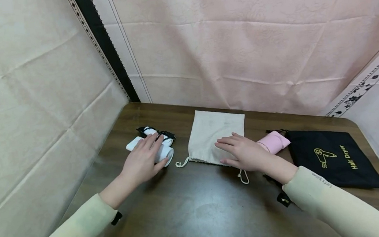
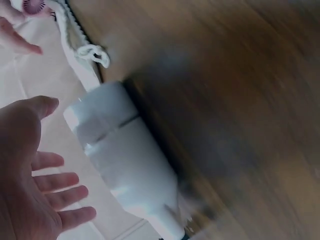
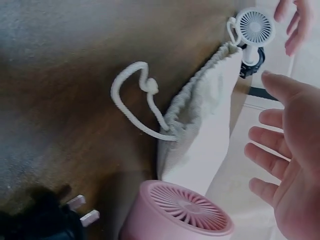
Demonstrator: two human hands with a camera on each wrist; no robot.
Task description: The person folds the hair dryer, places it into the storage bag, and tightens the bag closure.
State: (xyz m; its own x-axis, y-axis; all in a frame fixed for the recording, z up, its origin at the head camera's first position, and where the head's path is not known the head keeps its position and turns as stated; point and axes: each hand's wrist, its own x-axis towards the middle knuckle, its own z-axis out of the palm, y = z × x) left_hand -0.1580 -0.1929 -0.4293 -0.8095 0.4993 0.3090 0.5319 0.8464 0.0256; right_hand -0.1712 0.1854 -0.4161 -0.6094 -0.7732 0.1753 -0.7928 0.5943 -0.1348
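Note:
My left hand [image 1: 140, 161] is over a white hair dryer [image 1: 165, 154], its fingers extended and holding nothing. In the left wrist view that dryer [image 2: 132, 155] lies on its side beside the spread fingers. A black cord [image 1: 168, 134] is bundled at its folded handle. My right hand [image 1: 246, 153] hovers above the lower right part of a flat cream drawstring bag [image 1: 214, 127], fingers relaxed and nothing held. The bag's gathered mouth faces me, with a white cord loop [image 3: 120, 95] at its end. Near the right wrist lies a pink hair dryer [image 1: 273, 142], partly hidden by the forearm.
A black drawstring pouch [image 1: 334, 159] printed "Hair Dryer" lies flat at the right. A black plug [image 3: 65, 217] with metal prongs is near the pink dryer. The brown table [image 1: 189, 214] is bordered by hanging pale cloth [image 1: 238, 56] at the back and sides.

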